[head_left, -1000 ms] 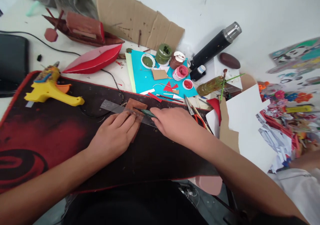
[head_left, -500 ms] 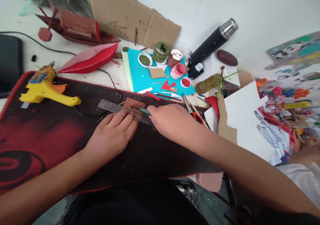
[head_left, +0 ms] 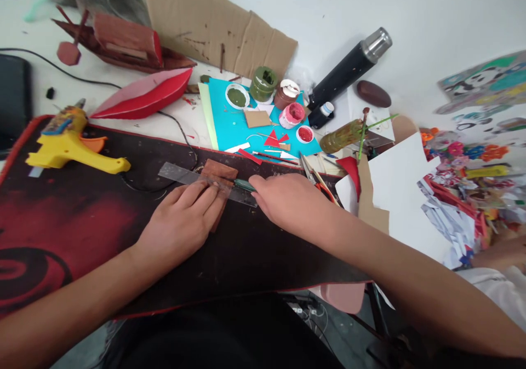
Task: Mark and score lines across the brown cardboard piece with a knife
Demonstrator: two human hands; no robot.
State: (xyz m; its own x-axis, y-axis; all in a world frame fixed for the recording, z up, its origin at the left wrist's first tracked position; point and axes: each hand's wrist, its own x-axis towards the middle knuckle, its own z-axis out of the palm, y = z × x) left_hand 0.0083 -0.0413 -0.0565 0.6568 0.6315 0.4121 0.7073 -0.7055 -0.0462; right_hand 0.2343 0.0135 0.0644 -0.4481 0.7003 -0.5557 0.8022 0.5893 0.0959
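My left hand (head_left: 181, 224) lies flat, fingers stretched, pressing a clear plastic ruler (head_left: 176, 173) onto a brown painted card piece (head_left: 219, 171) on the black and red mat (head_left: 82, 215). My right hand (head_left: 287, 199) is closed round a thin green-handled tool (head_left: 244, 184), whose tip rests along the ruler's edge on the brown piece. The fingertips of the right hand hide most of the tool's handle.
A yellow glue gun (head_left: 74, 150) lies on the mat at left, its cord curling toward the ruler. Behind are a red boat hull (head_left: 139, 98), paint pots (head_left: 287, 106) on blue paper, scissors (head_left: 316, 180), a black flask (head_left: 349, 73) and cardboard (head_left: 213, 27). Another person's arm (head_left: 497, 254) is at right.
My right hand with the tool has slid slightly to the right along the ruler. The left hand stays pressed on the ruler.
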